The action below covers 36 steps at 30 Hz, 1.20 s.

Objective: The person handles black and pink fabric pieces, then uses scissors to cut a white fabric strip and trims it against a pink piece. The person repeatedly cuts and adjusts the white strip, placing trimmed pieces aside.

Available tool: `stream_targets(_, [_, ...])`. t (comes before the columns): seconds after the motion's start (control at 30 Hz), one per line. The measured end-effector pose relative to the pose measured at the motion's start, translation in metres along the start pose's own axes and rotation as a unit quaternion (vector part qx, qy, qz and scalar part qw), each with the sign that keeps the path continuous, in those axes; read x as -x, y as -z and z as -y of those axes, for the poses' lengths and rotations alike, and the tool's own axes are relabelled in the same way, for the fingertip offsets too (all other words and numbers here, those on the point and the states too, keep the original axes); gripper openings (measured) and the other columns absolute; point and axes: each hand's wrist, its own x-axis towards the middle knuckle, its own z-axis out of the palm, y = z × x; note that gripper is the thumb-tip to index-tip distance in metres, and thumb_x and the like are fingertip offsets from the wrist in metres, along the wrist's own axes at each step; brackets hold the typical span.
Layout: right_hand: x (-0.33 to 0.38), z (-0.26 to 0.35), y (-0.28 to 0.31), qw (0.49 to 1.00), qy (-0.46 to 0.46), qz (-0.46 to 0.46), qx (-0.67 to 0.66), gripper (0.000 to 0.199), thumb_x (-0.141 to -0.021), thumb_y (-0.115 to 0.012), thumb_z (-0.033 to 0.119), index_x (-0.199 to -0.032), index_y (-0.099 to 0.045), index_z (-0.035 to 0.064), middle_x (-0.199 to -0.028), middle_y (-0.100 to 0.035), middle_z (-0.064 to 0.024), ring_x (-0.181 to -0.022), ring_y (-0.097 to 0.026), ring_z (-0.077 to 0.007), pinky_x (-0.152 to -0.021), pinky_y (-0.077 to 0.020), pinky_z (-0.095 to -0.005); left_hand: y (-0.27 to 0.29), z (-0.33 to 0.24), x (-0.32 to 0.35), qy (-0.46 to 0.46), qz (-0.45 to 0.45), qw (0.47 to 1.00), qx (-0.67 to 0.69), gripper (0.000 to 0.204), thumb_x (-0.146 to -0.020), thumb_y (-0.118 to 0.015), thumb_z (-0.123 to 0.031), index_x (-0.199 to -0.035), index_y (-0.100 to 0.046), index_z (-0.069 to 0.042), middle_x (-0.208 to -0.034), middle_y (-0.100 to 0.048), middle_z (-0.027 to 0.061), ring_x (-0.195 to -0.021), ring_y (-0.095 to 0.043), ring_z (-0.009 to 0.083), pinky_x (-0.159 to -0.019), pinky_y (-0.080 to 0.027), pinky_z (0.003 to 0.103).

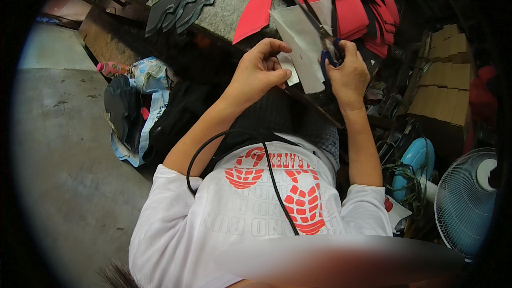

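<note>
Scissors with blue handles are in my right hand, fingers through the loops. Their blades point up and away, slightly parted, in front of a pale grey-white sheet. That sheet narrows to a strip hanging down between my hands; what holds it up I cannot tell. My left hand is curled, thumb and fingers closed on a small white piece beside the strip. Beyond my hands, red cut pieces lie heaped at the far edge of the grey worktop.
Dark grey cut pieces lie stacked at far left. A blue-white bag with more dark pieces and a pink bottle are left of me. At right stand cardboard pieces, a blue round object and a fan.
</note>
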Motion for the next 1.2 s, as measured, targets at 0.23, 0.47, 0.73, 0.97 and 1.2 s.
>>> stream_targets(0.23, [-0.022, -0.008, 0.024, 0.996, -0.071, -0.034, -0.044, 0.044, -0.074, -0.081, 0.014, -0.111, -0.058, 0.0121, -0.095, -0.07, -0.0142, -0.091, -0.068, -0.0381, -0.078, -0.0511, -0.0489, -0.004, -0.003, -0.012, -0.003, 0.052, 0.996, 0.066, 0.047, -0.082, -0.071, 0.007, -0.122, -0.049, -0.004, -0.114, -0.059, 0.0094, -0.085, -0.063, 0.0119, -0.067, -0.057, 0.025])
stream_targets(0.47, [-0.04, -0.045, 0.064, 0.973, -0.102, -0.023, 0.204, 0.044, -0.08, -0.079, 0.035, -0.116, -0.065, 0.0132, -0.101, -0.071, -0.0101, -0.097, -0.069, -0.032, -0.083, -0.0512, -0.0437, -0.001, -0.01, -0.015, -0.064, 0.005, 0.998, 0.005, 0.062, -0.084, -0.07, 0.008, -0.137, -0.041, -0.005, -0.123, -0.059, 0.017, -0.087, -0.064, 0.0114, -0.07, -0.059, 0.026])
stream_targets(0.73, [-0.024, -0.036, 0.049, 0.994, -0.089, -0.002, 0.058, 0.041, -0.081, -0.08, 0.033, -0.114, -0.069, 0.0121, -0.109, -0.071, -0.0066, -0.101, -0.069, -0.028, -0.083, -0.0532, -0.0397, -0.012, -0.019, -0.029, -0.178, -0.024, 0.984, 0.006, 0.077, -0.083, -0.075, 0.007, -0.147, -0.032, -0.006, -0.108, -0.056, 0.0153, -0.087, -0.069, 0.0199, -0.073, -0.062, 0.032])
stream_targets(0.97, [-0.024, -0.048, 0.047, 0.99, 0.091, -0.052, 0.09, 0.016, -0.083, -0.075, 0.016, -0.099, -0.074, 0.0118, -0.097, -0.072, -0.0029, -0.089, -0.064, -0.0247, -0.08, -0.0516, -0.0369, -0.006, -0.046, -0.027, -0.104, 0.001, 0.993, 0.064, 0.07, -0.084, -0.073, 0.004, -0.141, -0.032, 0.003, -0.083, -0.065, 0.0125, -0.068, -0.071, 0.0197, -0.059, -0.059, 0.029])
stream_targets(1.2, [-0.039, 0.011, 0.047, 0.949, 0.265, -0.144, -0.095, 0.039, -0.077, -0.08, 0.006, -0.114, -0.071, 0.0131, -0.112, -0.069, -0.0057, -0.099, -0.064, -0.0273, -0.086, -0.0517, -0.0386, -0.002, -0.072, -0.026, -0.05, 0.05, 0.996, 0.06, 0.08, -0.082, -0.078, -0.003, -0.145, -0.03, 0.003, -0.08, -0.068, 0.01, -0.055, -0.066, 0.0155, -0.049, -0.052, 0.024])
